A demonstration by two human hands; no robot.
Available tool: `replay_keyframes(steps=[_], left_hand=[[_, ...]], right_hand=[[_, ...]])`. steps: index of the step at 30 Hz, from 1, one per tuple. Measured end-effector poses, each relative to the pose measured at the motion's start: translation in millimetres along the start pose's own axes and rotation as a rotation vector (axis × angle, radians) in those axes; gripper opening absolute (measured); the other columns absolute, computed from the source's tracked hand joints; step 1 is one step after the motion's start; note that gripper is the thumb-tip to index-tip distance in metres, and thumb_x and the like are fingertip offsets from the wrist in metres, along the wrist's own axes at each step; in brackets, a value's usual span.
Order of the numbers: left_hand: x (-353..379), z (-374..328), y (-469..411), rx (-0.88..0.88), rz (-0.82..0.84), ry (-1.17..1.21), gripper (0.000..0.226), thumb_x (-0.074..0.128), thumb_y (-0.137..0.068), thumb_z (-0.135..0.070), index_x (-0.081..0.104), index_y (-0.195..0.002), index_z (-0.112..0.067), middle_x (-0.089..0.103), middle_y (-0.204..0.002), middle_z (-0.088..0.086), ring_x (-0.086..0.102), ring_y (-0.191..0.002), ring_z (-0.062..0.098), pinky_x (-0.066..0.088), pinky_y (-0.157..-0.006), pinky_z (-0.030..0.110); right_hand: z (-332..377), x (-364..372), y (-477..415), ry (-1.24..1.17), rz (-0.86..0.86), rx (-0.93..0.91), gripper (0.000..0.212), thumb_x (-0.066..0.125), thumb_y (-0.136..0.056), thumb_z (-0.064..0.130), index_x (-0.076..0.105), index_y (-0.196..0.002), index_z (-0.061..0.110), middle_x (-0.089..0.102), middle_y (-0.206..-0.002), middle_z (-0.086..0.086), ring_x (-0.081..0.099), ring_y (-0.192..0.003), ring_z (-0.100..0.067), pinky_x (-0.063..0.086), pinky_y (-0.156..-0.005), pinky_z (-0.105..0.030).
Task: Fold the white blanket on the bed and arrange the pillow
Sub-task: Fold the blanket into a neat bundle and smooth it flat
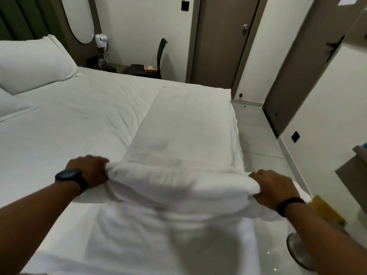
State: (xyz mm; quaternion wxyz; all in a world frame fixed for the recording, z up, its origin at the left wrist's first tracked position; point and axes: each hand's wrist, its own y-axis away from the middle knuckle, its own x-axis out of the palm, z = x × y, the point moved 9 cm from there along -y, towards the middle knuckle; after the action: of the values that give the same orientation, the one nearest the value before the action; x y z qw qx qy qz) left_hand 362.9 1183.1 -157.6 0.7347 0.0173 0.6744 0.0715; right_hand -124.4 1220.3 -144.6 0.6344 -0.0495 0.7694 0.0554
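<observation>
The white blanket lies as a long folded strip along the right side of the bed. Its near end is lifted and bunched. My left hand grips the left corner of that raised end, fingers curled into the cloth. My right hand grips the right corner near the bed's edge. A white pillow rests at the head of the bed, far left, and part of a second pillow shows below it.
A dark chair with a small orange box stands beyond the bed. A wall hair dryer hangs by an oval mirror. Tiled floor runs along the right; a round metal base and a yellow object sit near my right arm.
</observation>
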Motion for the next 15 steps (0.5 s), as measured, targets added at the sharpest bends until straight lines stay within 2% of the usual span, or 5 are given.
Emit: replay_keyframes(steps=[5,8,10,12,15], left_hand=[[-127.5,-28.4,-174.4,0.044,-0.171,0.052,0.053,0.051,-0.076,-0.077,0.068,-0.095,-0.031,0.068,-0.113,0.011,0.065,-0.102,0.033,0.047,-0.082,0.036],[-215.1,-49.9,-273.5,0.029,-0.526,0.144,0.043,0.054,-0.080,-0.056,0.066,-0.102,-0.022,0.064,-0.116,0.020,0.061,-0.102,0.041,0.049,-0.088,0.044],[-234.5,-56.3,-318.1,-0.031,-0.733,0.220,0.051,0.058,-0.076,-0.039,0.055,-0.122,-0.017,0.050,-0.134,0.022,0.048,-0.121,0.042,0.038,-0.101,0.052],[-195.3,-77.0,-367.3,-0.018,-0.564,0.213,0.078,0.065,-0.078,-0.046,0.031,-0.145,-0.026,0.026,-0.154,0.017,0.025,-0.141,0.035,0.022,-0.112,0.053],[-65.8,-133.6,-404.4,0.146,-0.116,0.080,0.109,0.065,-0.069,-0.074,0.011,-0.154,-0.031,0.011,-0.161,0.011,0.016,-0.146,0.030,0.020,-0.116,0.052]], right_hand=[[-63.0,-80.2,-168.7,-0.036,-0.132,0.119,0.028,0.067,-0.067,0.044,0.064,-0.092,0.031,0.069,-0.097,-0.002,0.065,-0.088,-0.030,0.048,-0.069,-0.034],[-110.7,-145.4,-257.6,-0.153,-0.564,0.258,0.036,0.058,-0.072,0.037,0.067,-0.099,0.014,0.067,-0.099,-0.021,0.062,-0.089,-0.043,0.049,-0.079,-0.050],[-133.5,-155.5,-296.2,-0.187,-0.699,0.445,0.050,0.055,-0.076,0.036,0.054,-0.121,0.015,0.055,-0.121,-0.024,0.050,-0.111,-0.043,0.038,-0.094,-0.054],[-131.7,-119.7,-343.2,-0.209,-0.500,0.490,0.066,0.062,-0.078,0.043,0.040,-0.136,0.020,0.040,-0.141,-0.020,0.035,-0.130,-0.038,0.030,-0.104,-0.055],[-95.1,-23.6,-385.3,-0.249,-0.180,0.339,0.081,0.063,-0.079,0.055,0.029,-0.146,0.025,0.024,-0.155,-0.014,0.021,-0.141,-0.031,0.026,-0.110,-0.052]])
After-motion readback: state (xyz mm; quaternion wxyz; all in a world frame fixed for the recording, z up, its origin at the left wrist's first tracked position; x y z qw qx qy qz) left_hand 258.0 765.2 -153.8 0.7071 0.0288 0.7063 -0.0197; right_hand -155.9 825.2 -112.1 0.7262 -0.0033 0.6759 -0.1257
